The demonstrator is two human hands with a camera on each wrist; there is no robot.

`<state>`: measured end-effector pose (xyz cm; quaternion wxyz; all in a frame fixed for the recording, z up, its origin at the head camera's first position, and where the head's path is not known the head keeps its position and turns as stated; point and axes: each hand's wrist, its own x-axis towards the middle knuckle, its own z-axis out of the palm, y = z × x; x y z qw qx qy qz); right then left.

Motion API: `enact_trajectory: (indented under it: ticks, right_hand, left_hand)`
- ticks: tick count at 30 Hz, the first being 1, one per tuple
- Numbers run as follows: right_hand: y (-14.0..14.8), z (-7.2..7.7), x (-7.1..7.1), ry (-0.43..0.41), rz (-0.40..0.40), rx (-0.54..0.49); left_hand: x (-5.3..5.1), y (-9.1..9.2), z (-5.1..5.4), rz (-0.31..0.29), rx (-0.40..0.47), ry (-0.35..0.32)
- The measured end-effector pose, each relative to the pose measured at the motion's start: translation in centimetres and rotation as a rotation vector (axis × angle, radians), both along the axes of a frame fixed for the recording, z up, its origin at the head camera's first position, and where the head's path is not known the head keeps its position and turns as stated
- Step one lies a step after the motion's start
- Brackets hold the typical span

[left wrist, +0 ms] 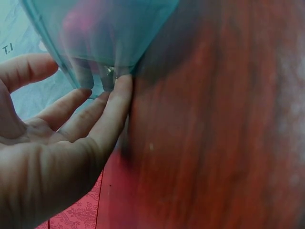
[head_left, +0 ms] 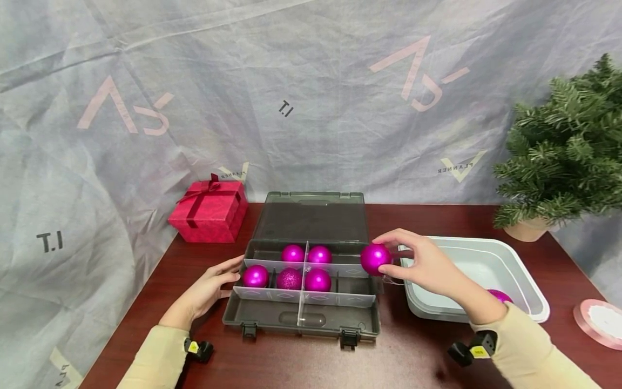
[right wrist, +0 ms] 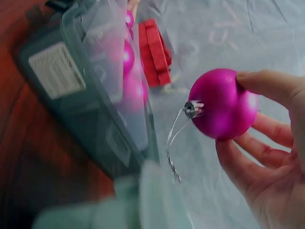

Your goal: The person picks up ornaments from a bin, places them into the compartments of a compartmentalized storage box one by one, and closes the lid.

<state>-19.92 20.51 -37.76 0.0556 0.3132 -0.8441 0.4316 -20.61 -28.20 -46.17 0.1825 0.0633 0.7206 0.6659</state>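
In the head view a magenta Christmas ball [head_left: 375,259] is pinched between the thumb and fingers of my right hand [head_left: 421,262], above the right side of a grey divided plastic box [head_left: 337,313]. Its silver cap and hanging string [right wrist: 172,157] show in the right wrist view. The box's lid [head_left: 313,216] is folded back. Several magenta balls sit in the back and middle rows, one of them a glittery ball [head_left: 289,279]; the front row holds none. My left hand [head_left: 210,287] touches the box's left wall with extended fingers [left wrist: 116,102], its thumb near the rim.
A white basin [head_left: 529,281] stands right of the box, with another magenta ball [head_left: 500,295] partly hidden by my right forearm. A red gift box [head_left: 214,213] sits back left. At right are a potted artificial fir [head_left: 568,146] and a pink ribbon roll [head_left: 600,324].
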Motion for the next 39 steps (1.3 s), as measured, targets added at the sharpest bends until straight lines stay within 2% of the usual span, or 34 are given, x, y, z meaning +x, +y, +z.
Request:
enact_trajectory:
  ticks: [7,14,16,21,27,34,39]
  right_hand:
    - [-2.7,-1.1,-0.2,-0.073,0.029,0.011]
    - [-3.9,-2.5,-0.8,-0.146,0.059,0.028]
    - [-4.0,-2.9,-0.9,-0.133,0.069,0.054]
    - [-4.4,-3.6,-1.0,-0.014,0.081,0.147]
    - [-4.7,-3.8,-1.1,0.089,0.091,0.217]
    - [-4.7,-3.8,-1.1,0.074,0.09,0.26]
    - [-4.3,-3.4,-0.9,0.058,0.093,0.209]
  left_hand:
    - [0.0,0.0,0.0,0.002,-0.004,-0.002]
    - [0.0,0.0,0.1,-0.005,0.005,-0.003]
    - [0.0,0.0,0.1,-0.006,0.004,-0.003]
    - [0.0,0.0,0.1,-0.007,0.003,-0.005]
    - [-0.1,0.0,0.0,-0.006,0.003,-0.004]
    - [-0.1,0.0,0.0,-0.006,0.001,0.002]
    - [0.0,0.1,0.0,-0.005,-0.004,0.0]
